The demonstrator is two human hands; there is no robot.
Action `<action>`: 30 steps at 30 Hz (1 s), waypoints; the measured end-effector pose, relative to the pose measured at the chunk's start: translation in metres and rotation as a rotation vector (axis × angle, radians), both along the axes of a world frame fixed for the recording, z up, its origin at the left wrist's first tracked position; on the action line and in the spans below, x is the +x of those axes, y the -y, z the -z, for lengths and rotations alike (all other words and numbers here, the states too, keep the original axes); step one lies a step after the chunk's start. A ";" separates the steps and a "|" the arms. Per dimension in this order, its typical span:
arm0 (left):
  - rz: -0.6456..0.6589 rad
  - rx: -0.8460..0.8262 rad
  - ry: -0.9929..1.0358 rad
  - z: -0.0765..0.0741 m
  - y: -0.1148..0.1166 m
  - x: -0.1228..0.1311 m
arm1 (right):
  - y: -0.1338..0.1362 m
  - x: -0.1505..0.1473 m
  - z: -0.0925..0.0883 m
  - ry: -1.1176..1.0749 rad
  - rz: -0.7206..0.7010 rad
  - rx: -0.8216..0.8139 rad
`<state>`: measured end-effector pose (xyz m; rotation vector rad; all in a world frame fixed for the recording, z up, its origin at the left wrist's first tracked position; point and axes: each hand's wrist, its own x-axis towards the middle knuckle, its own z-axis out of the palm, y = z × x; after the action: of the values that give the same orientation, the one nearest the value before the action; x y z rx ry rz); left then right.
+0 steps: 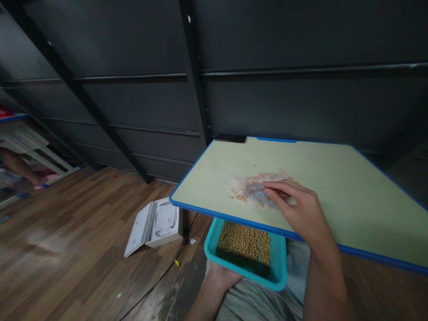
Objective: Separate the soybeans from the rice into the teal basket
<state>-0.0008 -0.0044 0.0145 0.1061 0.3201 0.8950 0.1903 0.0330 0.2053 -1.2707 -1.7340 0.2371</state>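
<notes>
My left hand (223, 273) supports a turquoise plastic basket (210, 243) from below, just under the table's front edge; its fingers are hidden beneath it. Inside the basket lies a layer of soybeans (245, 240). Over the table, my right hand (299, 203) is closed in a pinch on a thin, translucent piece (256, 191) that looks like plastic; its exact kind is unclear. This piece rests among a spread of white grains (236, 183) mixed with yellow soybeans (240, 197) on the pale tabletop.
The pale green table (321, 165) has a blue edge, and a flat black object (230, 138) lies at its back left corner. An open white box (163, 220) and a black cable (157, 283) are on the wooden floor. Dark panels (133, 102) stand behind. Another person's arm (20, 167) shows far left.
</notes>
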 end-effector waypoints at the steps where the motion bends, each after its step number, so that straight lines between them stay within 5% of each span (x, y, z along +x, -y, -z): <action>1: -0.002 0.000 -0.004 0.000 0.000 0.000 | -0.001 0.000 0.001 0.009 0.004 -0.001; 21: 0.024 0.018 -0.060 0.011 -0.001 -0.003 | 0.001 -0.004 0.000 -0.027 -0.157 -0.059; 30: 0.036 0.067 -0.100 0.007 0.001 -0.003 | -0.002 -0.004 0.000 -0.017 -0.101 -0.031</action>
<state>-0.0038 -0.0053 0.0071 0.2180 0.3806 0.8664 0.1858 0.0354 0.2058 -1.2014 -1.7883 0.3334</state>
